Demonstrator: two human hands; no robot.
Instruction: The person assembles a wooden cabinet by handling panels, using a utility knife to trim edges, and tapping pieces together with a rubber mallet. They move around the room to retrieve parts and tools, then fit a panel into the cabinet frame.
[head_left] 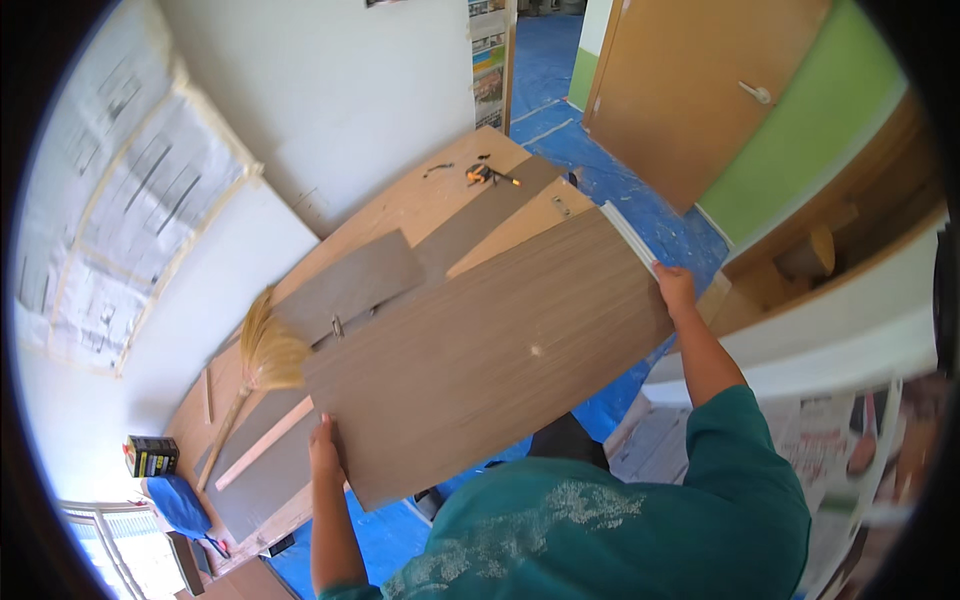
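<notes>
Across my front I hold up a long grey-brown wood-grain board (480, 360), tilted with its right end higher in view. My left hand (323, 450) is closed on its lower left end, the fingers partly hidden behind it. My right hand (676, 288) grips the right end, beside a white strip (630, 238) along that edge. Behind the board, a smaller grey-brown panel (350, 278) lies on the wooden worktop (330, 238). A straw broom (270, 348) rests left of the board, with its bristles next to the panel.
Farther off on the worktop lies an orange and black tool (480, 174). A dark box (152, 455) and a blue bag (180, 503) are at its left end. Blue sheeting (560, 140) covers the floor toward a wooden door (690, 90). An open wooden cabinet (810, 260) stands right.
</notes>
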